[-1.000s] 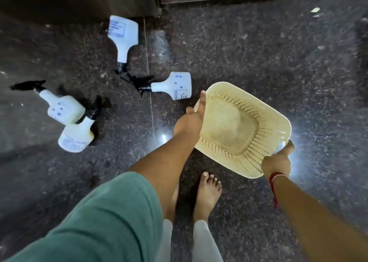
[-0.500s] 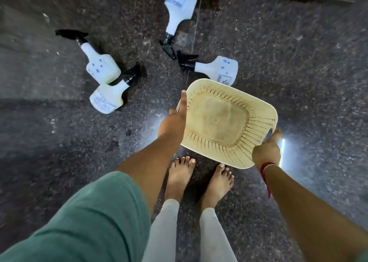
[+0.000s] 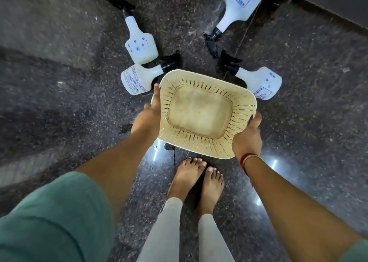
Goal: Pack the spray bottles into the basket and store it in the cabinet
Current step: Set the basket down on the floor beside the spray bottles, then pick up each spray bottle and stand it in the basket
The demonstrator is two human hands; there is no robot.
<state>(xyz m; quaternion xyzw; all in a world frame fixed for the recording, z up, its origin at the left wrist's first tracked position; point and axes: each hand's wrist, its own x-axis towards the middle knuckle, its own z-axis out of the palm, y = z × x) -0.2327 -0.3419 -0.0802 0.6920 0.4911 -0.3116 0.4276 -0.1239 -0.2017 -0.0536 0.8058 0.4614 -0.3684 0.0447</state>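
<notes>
the basket (image 3: pixel 201 110) (still empty) has come closer above the four spray bottles (image 3: pixel 141 46); packing can start. left hand (image 3: pixel 147 120) and right hand (image 3: pixel 248 140) each grip its rim.

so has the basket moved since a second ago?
Yes. The basket, held by both hands, has come toward the spray bottles and now overlaps the lower-left bottle on the floor.

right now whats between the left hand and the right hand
In the head view, the cream basket spans the gap: the left hand grips one rim, the right hand the opposite rim. The basket holds nothing.
</notes>
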